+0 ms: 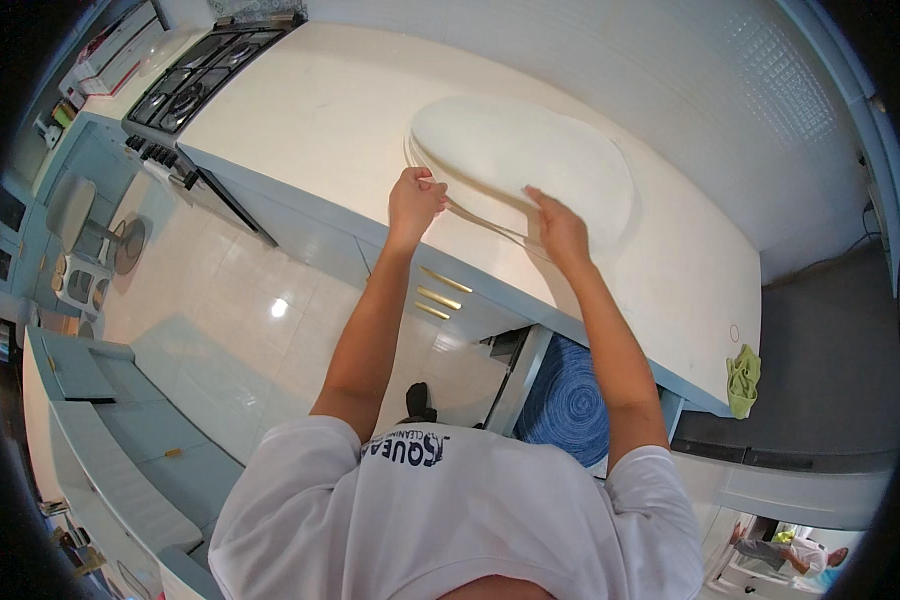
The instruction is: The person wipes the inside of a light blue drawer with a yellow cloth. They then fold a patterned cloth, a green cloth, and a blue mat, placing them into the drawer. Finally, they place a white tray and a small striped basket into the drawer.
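A stack of white oval placemats (495, 139) lies on the cream countertop in front of me. The near edge of the topmost one is raised off those below, and a shadowed gap shows between them. My right hand (564, 231) grips this raised edge, thumb on the upper face and fingers underneath. My left hand (418, 201) is at the stack's left rim, fingers curled against the mat edges; whether it pinches one cannot be made out. Below my right forearm, an open drawer (538, 367) holds blue round woven placemats (574, 401).
A black gas hob (202, 71) is set at the countertop's (330, 112) far left. A green cloth (743, 381) hangs over its right end. Brass handles (439, 296) mark closed drawers below. Another person (795, 555) appears at lower right.
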Tool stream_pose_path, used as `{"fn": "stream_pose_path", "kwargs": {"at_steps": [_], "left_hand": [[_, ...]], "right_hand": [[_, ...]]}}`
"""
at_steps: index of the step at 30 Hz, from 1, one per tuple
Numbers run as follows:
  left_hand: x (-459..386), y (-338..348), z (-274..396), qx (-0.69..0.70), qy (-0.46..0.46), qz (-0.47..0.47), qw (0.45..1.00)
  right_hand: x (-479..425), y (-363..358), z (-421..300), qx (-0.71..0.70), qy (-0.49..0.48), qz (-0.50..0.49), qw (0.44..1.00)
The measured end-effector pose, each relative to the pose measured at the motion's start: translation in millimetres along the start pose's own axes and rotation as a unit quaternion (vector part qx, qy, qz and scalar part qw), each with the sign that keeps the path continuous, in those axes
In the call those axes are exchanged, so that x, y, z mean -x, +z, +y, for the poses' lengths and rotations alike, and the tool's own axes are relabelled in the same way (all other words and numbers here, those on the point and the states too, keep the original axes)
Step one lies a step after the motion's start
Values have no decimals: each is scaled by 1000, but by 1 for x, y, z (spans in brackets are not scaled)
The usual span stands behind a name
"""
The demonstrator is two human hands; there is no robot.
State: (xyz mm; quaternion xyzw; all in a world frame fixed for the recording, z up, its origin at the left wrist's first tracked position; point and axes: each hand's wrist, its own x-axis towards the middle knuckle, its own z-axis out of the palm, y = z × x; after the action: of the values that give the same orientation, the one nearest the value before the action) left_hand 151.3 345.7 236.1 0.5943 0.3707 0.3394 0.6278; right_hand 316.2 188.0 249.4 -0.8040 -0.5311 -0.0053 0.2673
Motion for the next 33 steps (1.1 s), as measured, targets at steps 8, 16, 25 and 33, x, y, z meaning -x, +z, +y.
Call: {"fn": "stream_pose_path", "kwargs": {"at_steps": [8, 16, 25, 33], "left_hand": [[-23, -1, 0, 258, -77, -81, 960], [-31, -9, -15, 234, -98, -81, 964], [-43, -11, 3, 192, -119, -126, 966], [-66, 10, 72, 80, 43, -189, 978]], "right_hand": [[-7, -1, 3, 103, -96, 18, 990], [-1, 9, 7, 207, -133, 24, 969], [16, 12, 11, 153, -108, -36, 982], [12, -7, 47, 107, -14, 32, 994]]}}
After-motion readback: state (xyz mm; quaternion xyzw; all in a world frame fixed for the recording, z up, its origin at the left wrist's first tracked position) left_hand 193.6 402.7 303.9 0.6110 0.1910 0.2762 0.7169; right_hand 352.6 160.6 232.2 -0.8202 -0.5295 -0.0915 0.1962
